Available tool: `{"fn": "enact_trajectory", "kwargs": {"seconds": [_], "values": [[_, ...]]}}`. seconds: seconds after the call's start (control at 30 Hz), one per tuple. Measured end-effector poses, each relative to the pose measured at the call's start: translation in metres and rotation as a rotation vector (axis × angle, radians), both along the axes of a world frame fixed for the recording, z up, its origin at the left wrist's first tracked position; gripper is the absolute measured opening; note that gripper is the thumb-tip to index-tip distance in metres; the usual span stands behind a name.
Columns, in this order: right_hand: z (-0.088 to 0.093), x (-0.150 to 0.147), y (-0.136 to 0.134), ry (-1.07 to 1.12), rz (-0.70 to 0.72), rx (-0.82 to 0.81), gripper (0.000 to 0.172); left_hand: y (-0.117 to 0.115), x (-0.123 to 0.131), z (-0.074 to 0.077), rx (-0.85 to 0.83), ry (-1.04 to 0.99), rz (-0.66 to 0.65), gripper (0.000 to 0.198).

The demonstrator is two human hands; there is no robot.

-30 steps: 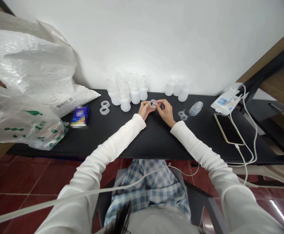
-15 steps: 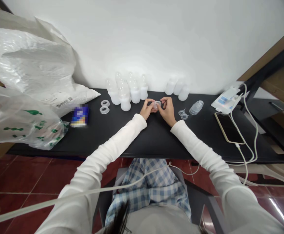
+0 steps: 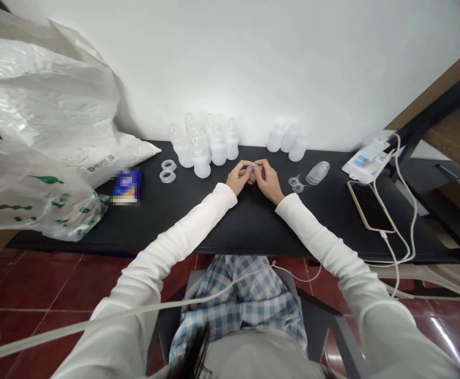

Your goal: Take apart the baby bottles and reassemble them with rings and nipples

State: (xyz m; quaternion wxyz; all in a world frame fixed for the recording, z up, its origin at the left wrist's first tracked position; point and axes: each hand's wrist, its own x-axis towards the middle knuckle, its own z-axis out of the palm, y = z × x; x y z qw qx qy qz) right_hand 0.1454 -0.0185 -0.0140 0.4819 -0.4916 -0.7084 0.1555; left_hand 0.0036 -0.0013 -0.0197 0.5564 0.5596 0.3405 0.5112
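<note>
Both hands meet over the black table (image 3: 253,226), around one small clear ring-shaped piece (image 3: 253,169). My left hand (image 3: 238,178) grips its left side with the fingers closed. From the right, my right hand (image 3: 268,180) holds the same piece, thumb near its middle. Behind and to the left stand several white bottles (image 3: 202,163) with clear domed tops. Two translucent rings (image 3: 167,176) lie farther left. To the right are small clear pieces (image 3: 297,186) and a stack of clear domed caps (image 3: 318,173). White rounded containers (image 3: 299,148) stand near the wall.
Plastic bags (image 3: 43,105) fill the left side, beside a blue packet (image 3: 127,186). At the right lie a phone (image 3: 371,206) with a cable and a white power strip (image 3: 366,160). A pale cable (image 3: 135,311) crosses over the lap.
My right hand's fingers have come in from their raised, spread pose and now close around the clear ring piece, against my left hand. The view has shifted slightly.
</note>
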Motion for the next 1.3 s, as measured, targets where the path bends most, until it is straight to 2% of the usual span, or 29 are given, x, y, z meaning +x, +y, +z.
{"fn": "enact_trajectory", "kwargs": {"seconds": [0.27, 0.5, 0.67, 0.87, 1.07, 1.3], "values": [[-0.003, 0.000, 0.002, -0.007, 0.090, -0.049, 0.031, -0.004, -0.007, 0.005, 0.024, 0.181, 0.079, 0.009], [-0.004, 0.001, 0.002, 0.003, 0.116, -0.049, 0.032, -0.006, -0.011, 0.011, 0.099, 0.357, 0.099, 0.004], [-0.001, 0.001, 0.001, 0.035, 0.115, -0.068, 0.040, -0.002, -0.007, 0.005, 0.037, 0.236, 0.101, 0.009], [0.001, 0.004, 0.002, 0.029, 0.112, -0.090, 0.040, 0.005, -0.002, -0.004, -0.062, 0.085, 0.098, 0.030], [-0.002, 0.005, 0.003, 0.017, 0.129, -0.073, 0.028, 0.003, -0.002, -0.004, -0.046, 0.125, 0.116, 0.033], [-0.002, 0.005, 0.003, 0.022, 0.143, -0.089, 0.031, -0.003, -0.005, 0.004, -0.020, 0.216, 0.170, 0.032]]}}
